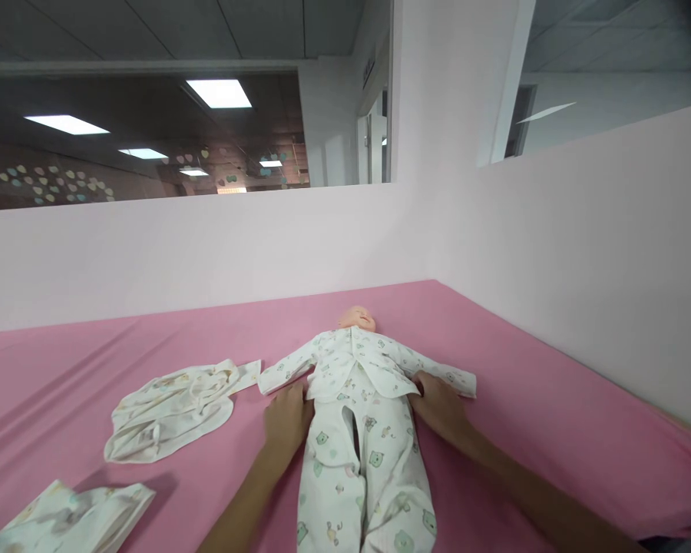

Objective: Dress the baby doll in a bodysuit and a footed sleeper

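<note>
A baby doll (pixel 358 317) lies on its back on the pink sheet, its head toward the wall. It wears a white printed baby shirt (pixel 337 361) with long sleeves spread to both sides, and matching baby trousers (pixel 380 453) with a dark slit at the crotch. My left hand (pixel 288 418) is closed at the shirt's lower left edge, beside the trousers' waist; its fingertips are partly hidden. On the opposite side, my right hand (pixel 439 403) pinches the shirt's lower right edge, below the sleeve.
Left of the doll lies another white baby shirt (pixel 173 407), spread and rumpled. A folded white printed garment (pixel 74 518) lies at the lower left. The pink sheet (pixel 236 491) reaches white walls (pixel 207 253) at the back and right, with windows above.
</note>
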A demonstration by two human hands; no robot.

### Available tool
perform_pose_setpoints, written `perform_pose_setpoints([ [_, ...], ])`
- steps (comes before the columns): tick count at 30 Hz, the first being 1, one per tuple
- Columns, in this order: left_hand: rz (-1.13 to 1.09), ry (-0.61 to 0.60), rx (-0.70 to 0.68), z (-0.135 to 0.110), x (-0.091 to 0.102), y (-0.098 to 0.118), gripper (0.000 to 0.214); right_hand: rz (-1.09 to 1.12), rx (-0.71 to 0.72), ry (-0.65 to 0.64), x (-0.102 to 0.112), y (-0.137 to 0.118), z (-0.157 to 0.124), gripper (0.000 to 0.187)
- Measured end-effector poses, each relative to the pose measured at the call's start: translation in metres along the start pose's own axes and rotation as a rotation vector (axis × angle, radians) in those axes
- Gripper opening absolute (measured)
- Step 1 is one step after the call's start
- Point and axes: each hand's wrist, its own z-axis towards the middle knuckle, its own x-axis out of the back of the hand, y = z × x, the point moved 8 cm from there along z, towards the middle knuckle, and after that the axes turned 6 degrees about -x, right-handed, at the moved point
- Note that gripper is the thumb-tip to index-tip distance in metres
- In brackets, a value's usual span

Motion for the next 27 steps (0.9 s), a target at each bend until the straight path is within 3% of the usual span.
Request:
perform_pose_setpoints([
  [3, 0.017, -0.044, 0.021, 0.001, -0.008, -0.002, 0.015, -0.072, 0.081, 0.002, -0.004, 0.002, 0.001, 0.023],
  [6, 0.028, -0.088, -0.043, 0.000, -0.010, 0.004, 0.015, -0.066, 0.176, -0.027, -0.008, 0.002, -0.005, 0.032],
  [10, 0.040, -0.126, -0.167, -0.008, -0.006, 0.013, 0.013, -0.065, 0.267, -0.002, -0.005, 0.003, -0.019, 0.030],
  [13, -0.021, -0.111, -0.149, -0.014, 0.000, 0.008, 0.020, -0.098, 0.323, 0.007, -0.003, 0.002, -0.030, 0.030],
  [16, -0.103, -0.029, -0.046, -0.017, 0.011, -0.001, 0.025, -0.069, 0.324, 0.005, 0.005, -0.004, -0.038, 0.030],
  [19, -0.204, 0.138, 0.019, -0.014, 0.030, -0.001, 0.020, 0.020, 0.271, 0.099, 0.026, -0.016, -0.040, 0.015],
  [22, -0.297, 0.244, -0.062, -0.007, 0.048, 0.019, 0.022, 0.056, 0.328, 0.208, 0.044, -0.045, -0.040, 0.014],
  [25, -0.265, 0.214, -0.250, 0.000, 0.058, 0.052, 0.027, 0.031, 0.458, 0.231, 0.046, -0.081, -0.038, 0.012],
  [27, -0.234, 0.184, -0.317, 0.001, 0.063, 0.068, 0.031, 0.044, 0.472, 0.212, 0.044, -0.098, -0.034, 0.018],
])
